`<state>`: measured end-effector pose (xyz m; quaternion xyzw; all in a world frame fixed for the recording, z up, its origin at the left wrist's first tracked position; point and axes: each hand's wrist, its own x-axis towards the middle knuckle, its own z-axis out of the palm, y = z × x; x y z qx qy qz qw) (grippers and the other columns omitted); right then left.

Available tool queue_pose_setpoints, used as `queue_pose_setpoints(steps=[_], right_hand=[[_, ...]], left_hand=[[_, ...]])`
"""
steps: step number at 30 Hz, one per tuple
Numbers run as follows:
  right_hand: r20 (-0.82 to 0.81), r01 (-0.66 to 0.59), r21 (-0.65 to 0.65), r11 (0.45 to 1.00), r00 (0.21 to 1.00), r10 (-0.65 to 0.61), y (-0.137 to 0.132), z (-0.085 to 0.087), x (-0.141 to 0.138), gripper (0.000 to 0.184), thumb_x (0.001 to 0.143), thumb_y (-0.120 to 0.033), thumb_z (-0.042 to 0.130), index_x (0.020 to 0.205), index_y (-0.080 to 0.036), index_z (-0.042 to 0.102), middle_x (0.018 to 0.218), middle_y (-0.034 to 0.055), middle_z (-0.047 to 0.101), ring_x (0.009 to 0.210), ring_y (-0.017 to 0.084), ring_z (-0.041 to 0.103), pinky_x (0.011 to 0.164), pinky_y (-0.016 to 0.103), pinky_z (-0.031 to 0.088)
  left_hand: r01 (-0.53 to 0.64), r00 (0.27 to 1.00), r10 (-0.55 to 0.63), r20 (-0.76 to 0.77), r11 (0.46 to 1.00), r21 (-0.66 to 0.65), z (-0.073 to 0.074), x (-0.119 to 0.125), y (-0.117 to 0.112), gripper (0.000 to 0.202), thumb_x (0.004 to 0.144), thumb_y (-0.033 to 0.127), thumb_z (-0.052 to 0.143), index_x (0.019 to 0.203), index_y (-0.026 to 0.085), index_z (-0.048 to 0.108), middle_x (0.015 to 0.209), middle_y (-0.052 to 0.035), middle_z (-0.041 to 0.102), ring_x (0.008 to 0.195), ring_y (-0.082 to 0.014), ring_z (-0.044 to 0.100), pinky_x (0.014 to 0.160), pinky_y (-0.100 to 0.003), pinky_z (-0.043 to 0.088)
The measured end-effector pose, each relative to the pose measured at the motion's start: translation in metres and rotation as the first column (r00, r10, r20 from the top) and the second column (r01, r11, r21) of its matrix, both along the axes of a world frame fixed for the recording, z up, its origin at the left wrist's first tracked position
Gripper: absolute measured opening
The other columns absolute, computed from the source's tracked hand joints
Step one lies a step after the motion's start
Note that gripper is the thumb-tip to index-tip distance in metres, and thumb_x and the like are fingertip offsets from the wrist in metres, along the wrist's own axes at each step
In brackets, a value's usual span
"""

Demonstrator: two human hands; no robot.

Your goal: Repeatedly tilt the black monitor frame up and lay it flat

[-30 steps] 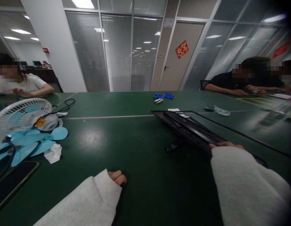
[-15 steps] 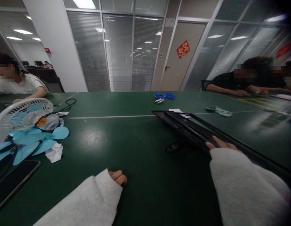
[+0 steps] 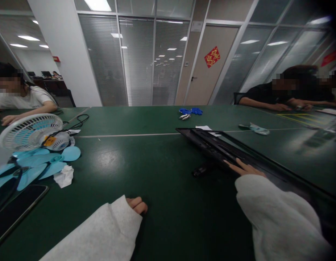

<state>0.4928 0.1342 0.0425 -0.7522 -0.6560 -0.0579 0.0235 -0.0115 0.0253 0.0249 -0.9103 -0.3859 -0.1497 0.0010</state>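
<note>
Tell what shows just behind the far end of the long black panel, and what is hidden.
White paper shows just beyond the black panel, which covers part of it. The paper's full shape is hidden, and whether anything else lies covered there cannot be told.

Looks like a long, slim black flat-screen casing. Lies toward the right of the green tabletop, running diagonally from the far middle to the near right. Has a thin black rim along the far side. Shows a dark stand-like part jutting out low on the near side.
</note>
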Motion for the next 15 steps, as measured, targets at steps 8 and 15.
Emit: queue_pose_setpoints(steps=[8,15], right_hand=[[0.048,-0.017,0.122,0.992,0.999,0.011,-0.013,0.002,-0.034,0.059,0.078,-0.024,0.048,0.135,-0.041,0.043,0.144,0.0056,0.040,0.120,0.038,0.046,0.088,0.056,0.040],[0.057,0.024,0.219,0.975,0.998,-0.038,-0.033,0.004,-0.084,0.054,0.087,-0.024,0.038,0.139,-0.034,0.040,0.146,0.0093,0.035,0.128,0.036,0.039,0.099,0.052,0.034]], left_hand=[[0.014,1.000,-0.014,-0.004,1.000,0.010,0.004,0.000,-0.003,0.026,0.094,0.016,0.033,0.084,0.025,0.056,0.073,0.0050,0.057,0.059,-0.0097,0.055,0.057,-0.023,0.036],[0.041,0.999,-0.041,0.006,0.999,0.029,0.004,0.000,-0.002,0.026,0.096,0.019,0.033,0.083,0.024,0.055,0.071,0.0051,0.055,0.056,-0.0088,0.052,0.055,-0.021,0.035]])
